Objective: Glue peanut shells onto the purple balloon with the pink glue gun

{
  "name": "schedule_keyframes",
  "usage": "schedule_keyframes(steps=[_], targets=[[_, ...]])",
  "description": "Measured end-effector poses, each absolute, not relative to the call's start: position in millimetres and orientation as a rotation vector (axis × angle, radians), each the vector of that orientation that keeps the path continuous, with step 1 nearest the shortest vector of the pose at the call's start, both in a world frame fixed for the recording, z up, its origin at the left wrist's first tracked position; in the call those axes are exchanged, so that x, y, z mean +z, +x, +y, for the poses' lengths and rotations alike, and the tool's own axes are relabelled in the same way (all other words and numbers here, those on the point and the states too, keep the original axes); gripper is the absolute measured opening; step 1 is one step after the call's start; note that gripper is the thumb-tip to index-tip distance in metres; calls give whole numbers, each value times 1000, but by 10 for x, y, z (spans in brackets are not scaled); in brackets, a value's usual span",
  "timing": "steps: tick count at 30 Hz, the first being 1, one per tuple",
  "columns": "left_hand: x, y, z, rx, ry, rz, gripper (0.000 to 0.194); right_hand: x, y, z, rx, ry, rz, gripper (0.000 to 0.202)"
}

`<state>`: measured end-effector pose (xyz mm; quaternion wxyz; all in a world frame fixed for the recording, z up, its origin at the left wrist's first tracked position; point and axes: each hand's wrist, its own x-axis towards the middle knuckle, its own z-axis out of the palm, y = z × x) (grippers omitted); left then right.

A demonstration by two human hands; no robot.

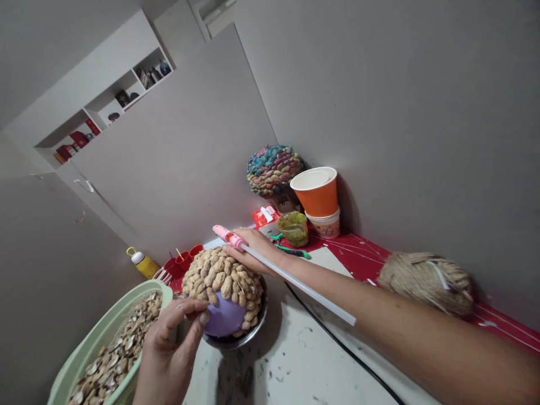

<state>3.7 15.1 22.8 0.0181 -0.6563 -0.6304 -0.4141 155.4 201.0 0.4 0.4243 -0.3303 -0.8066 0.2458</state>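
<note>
A purple balloon (228,316), its top and sides covered with peanut shells (219,275), sits in a round metal bowl (242,342). At its near left side is my left hand (175,343), thumb and forefinger drawn together beside the lowest shells. What lies between these fingertips, if anything, is hidden. My right hand (255,250) rests behind the ball, wrapped around a pink hot glue gun (230,237). A long whitish glue stick (299,284) runs back from the gun over my forearm. The gun's nozzle cannot be made out.
A green basket (70,365) of peanut shells stands at left. Behind are red cups (183,260), a yellow bottle (145,264), a coloured shell-covered ball (274,169), an orange tub (316,194) and a yellow-green container (294,228). Twine (426,281) lies right; a black cable (337,340) crosses the table.
</note>
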Motion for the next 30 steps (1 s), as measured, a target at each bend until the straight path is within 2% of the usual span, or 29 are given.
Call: schedule_keyframes(steps=[3, 10, 15, 22, 30], targets=[[162, 23, 163, -1255, -2078, -1788, 9, -32, 1521, 2048, 602, -827, -2002, 23], [18, -72, 205, -1085, -2034, -1563, 29, -77, 1473, 2102, 597, -831, -1985, 24], [-80, -93, 198, -1056, -1990, -1454, 22, -67, 1493, 2091, 594, -835, -1991, 22], [-171, -77, 107, -1039, -1923, -1446, 35, -65, 1497, 2087, 587, -831, -1997, 22], [-181, -64, 114, -989, -1891, -1435, 31, -35, 1559, 2023, 629, -797, -2002, 21]])
